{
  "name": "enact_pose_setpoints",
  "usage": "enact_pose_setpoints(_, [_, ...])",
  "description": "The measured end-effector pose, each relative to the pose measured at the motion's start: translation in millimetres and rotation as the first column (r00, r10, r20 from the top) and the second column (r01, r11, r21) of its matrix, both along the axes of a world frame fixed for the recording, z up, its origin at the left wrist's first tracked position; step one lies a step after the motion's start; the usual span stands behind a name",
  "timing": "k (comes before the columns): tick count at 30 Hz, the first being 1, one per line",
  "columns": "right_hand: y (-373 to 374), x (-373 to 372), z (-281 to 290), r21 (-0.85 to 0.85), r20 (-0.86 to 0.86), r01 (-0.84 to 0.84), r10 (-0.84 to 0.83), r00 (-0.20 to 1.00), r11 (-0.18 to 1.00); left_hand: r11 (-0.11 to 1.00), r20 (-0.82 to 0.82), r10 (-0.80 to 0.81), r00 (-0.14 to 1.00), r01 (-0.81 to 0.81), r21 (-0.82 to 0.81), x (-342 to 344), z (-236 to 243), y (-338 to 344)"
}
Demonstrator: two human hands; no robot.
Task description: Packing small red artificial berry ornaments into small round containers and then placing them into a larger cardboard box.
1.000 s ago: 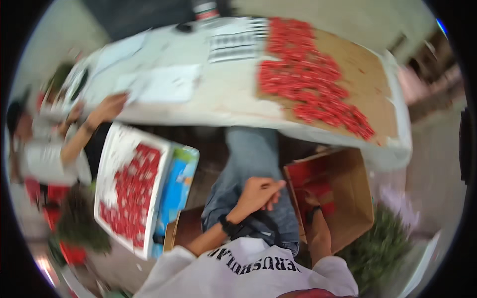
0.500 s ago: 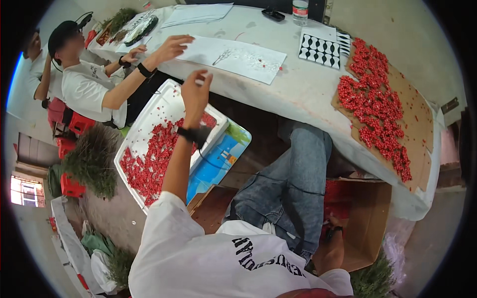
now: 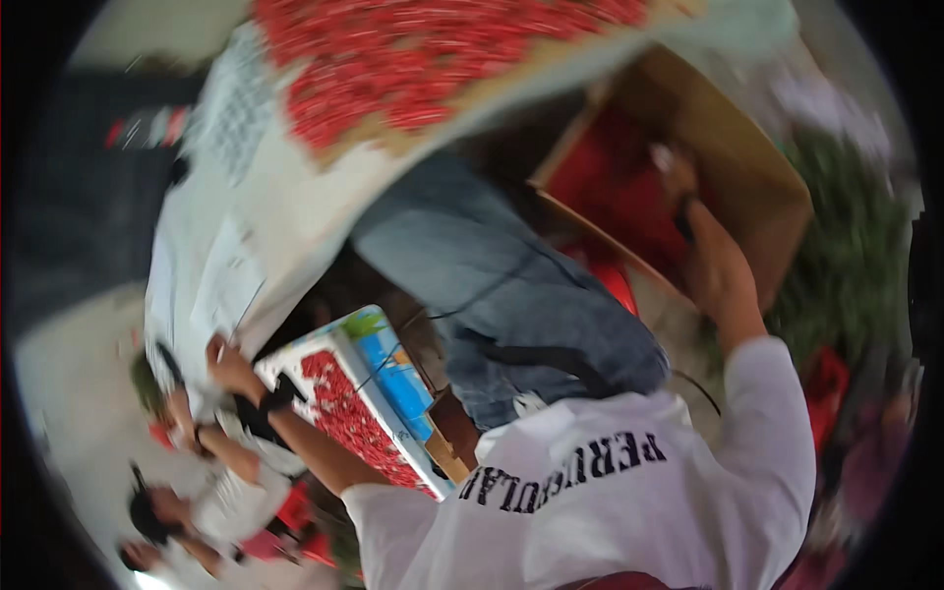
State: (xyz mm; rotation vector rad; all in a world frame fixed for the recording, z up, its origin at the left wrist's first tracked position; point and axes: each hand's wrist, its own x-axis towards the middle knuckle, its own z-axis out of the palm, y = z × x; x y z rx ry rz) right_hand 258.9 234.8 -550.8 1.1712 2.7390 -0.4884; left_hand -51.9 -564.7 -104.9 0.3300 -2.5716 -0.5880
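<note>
Head view, tilted and smeared with motion blur, takes in first the long pale work table (image 3: 246,211) running up the left, its flat sheet of brown cardboard (image 3: 393,138) spread thick with small red pieces (image 3: 413,49); what those pieces are I cannot tell through the blur. Next in size is the open brown cardboard box (image 3: 747,167) at the upper right, standing on the floor beside the person's blue-jeaned leg (image 3: 492,275), its inside red with what looks like more of the same pieces. Corrugated board of that kind is probably light and stiff along its walls but weak at the flaps, so a hold low on two opposite walls would likely serve better than the rim. Lower left, a white shallow tray (image 3: 344,413) with a bright blue-and-green side holds another layer of red pieces; loose and small, they would likely spill if it tipped, so it wants level carrying by both long edges. Smaller again, the right hand (image 3: 718,270) reaches into the box, its fingers hidden over the rim, so I cannot tell how they stand. The left hand (image 3: 231,369), a dark band at the wrist, is out at the tray's far corner near the table edge; its fingers look loosely curled, but the blur leaves that uncertain.
</note>
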Motion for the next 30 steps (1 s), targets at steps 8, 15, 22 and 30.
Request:
enact_pose_setpoints(8, [-32,-43,97,-0.002,-0.315,0.156,-0.149,0.937,0.988,0.856,-0.017,-0.014,1.000,0.020,0.516,82,61,166])
enact_pose_setpoints(15, [-72,-92,82,0.023,-0.295,-0.046,0.051,0.954,0.999,0.480,-0.040,-0.175,0.984,0.121,0.869,146,53,266])
enact_pose_setpoints(22, [-86,-103,78,0.046,-0.183,-0.117,0.124,0.975,0.992,0.250,0.200,-0.434,0.878,-0.096,0.964,184,24,367])
enact_pose_setpoints(30, [-117,-79,64,-0.300,-0.300,-0.242,0.149,0.942,0.923,0.180,0.294,-0.673,0.679,-0.236,0.955,215,10,425])
